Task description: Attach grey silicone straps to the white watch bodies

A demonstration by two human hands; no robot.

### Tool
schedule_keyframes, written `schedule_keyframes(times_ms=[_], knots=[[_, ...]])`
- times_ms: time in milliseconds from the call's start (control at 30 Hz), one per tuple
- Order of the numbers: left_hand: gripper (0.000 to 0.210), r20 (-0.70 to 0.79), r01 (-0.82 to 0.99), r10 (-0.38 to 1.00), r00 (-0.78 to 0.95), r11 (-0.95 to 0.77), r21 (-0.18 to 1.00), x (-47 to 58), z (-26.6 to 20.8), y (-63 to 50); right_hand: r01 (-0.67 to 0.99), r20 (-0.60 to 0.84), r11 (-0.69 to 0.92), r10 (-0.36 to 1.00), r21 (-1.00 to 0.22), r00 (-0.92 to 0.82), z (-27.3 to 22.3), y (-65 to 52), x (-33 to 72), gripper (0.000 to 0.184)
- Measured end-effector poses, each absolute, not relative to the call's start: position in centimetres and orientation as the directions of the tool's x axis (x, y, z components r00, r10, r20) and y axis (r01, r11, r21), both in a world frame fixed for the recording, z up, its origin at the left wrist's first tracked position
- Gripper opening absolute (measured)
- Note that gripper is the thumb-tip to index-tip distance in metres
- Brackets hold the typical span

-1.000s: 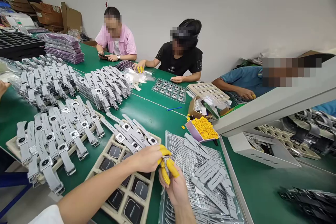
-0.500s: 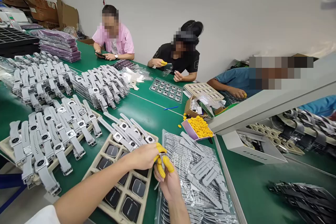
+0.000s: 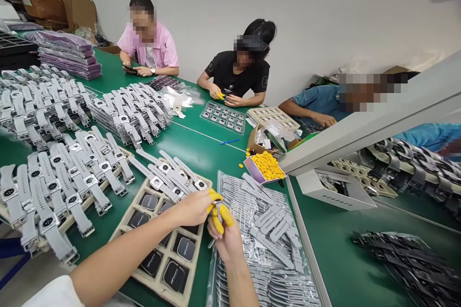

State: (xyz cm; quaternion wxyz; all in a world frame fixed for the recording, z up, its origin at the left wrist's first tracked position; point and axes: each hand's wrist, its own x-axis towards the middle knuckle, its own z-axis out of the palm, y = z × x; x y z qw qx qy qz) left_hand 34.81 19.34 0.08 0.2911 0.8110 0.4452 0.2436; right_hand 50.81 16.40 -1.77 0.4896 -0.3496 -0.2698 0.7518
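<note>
My left hand (image 3: 194,207) reaches in from the left, its yellow-cotted fingertips pinched on a small silver-grey watch (image 3: 218,207). From below, my right hand (image 3: 229,241), also in yellow finger cots, closes on the same watch; the fingers cover most of it. A grey strap end pokes out left of my right hand. Under my left forearm lies a cream tray (image 3: 192,268) with dark square watches (image 3: 175,276) in its compartments and several grey-strapped watches across its far end. Beside my right hand, a plastic bag (image 3: 216,273) is topped with loose grey straps (image 3: 272,220).
Trays of grey-strapped watches (image 3: 48,220) fill the left side. A box of yellow finger cots (image 3: 266,167) stands beyond the straps, near a slanted white beam (image 3: 360,120). Black straps (image 3: 403,264) lie at right. Three co-workers (image 3: 237,76) sit across the green table (image 3: 194,136).
The view has shifted slightly, so most things sit a little further left and higher. Both hands stay together on the watch. The co-worker in black has brought both hands together lower, over the clear tray.
</note>
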Motion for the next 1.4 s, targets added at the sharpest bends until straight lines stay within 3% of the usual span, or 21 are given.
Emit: schedule_keyframes(times_ms=[267, 500, 667, 833, 900, 967, 1100, 1267, 1400], knots=[[0.035, 0.171, 0.498, 0.840, 0.515, -0.456, 0.738, 34.6, 2.0, 19.1, -0.589, -0.304, -0.436, 0.899, -0.680, -0.314, -2.0, 16.6, 51.1, 0.047], [0.022, 0.116, 0.624, 0.816, 0.566, -0.516, 0.586, 34.3, 2.2, 19.3, -0.522, -0.363, -0.486, 0.873, -0.701, -0.326, -2.4, 16.5, 51.1, 0.043], [0.030, 0.107, 0.516, 0.825, 0.555, -0.443, 0.733, 33.9, 2.6, 19.5, -0.502, -0.339, -0.443, 0.895, -0.743, -0.289, -2.0, 16.4, 51.0, 0.045], [0.026, 0.107, 0.340, 0.916, 0.387, -0.250, 0.907, 34.4, 1.9, 19.8, -0.474, -0.298, -0.341, 0.940, -0.812, -0.166, -2.3, 16.3, 50.9, 0.047], [0.020, 0.160, 0.223, 0.945, 0.287, -0.228, 0.948, 34.7, 1.5, 20.1, -0.417, -0.299, -0.359, 0.932, -0.835, -0.205, -2.3, 16.2, 50.9, 0.048], [0.027, 0.160, 0.034, 0.973, 0.167, -0.168, 0.985, 34.7, 1.4, 20.6, -0.338, -0.324, -0.415, 0.899, -0.845, -0.296, -2.1, 16.1, 51.1, 0.053], [0.049, -0.056, -0.338, 0.990, -0.133, 0.008, 0.941, 33.8, 2.0, 21.7, -0.162, -0.408, -0.507, 0.814, -0.846, -0.414, -1.5, 16.0, 51.5, 0.060], [0.063, -0.108, -0.406, 0.964, -0.244, 0.000, 0.914, 32.7, 2.7, 22.4, -0.125, -0.419, -0.489, 0.833, -0.863, -0.362, -1.3, 16.3, 51.9, 0.062], [0.056, -0.156, -0.424, 0.944, -0.290, 0.020, 0.906, 32.2, 2.7, 22.7, -0.192, -0.370, -0.418, 0.897, -0.888, -0.242, -1.0, 16.7, 52.2, 0.056]])
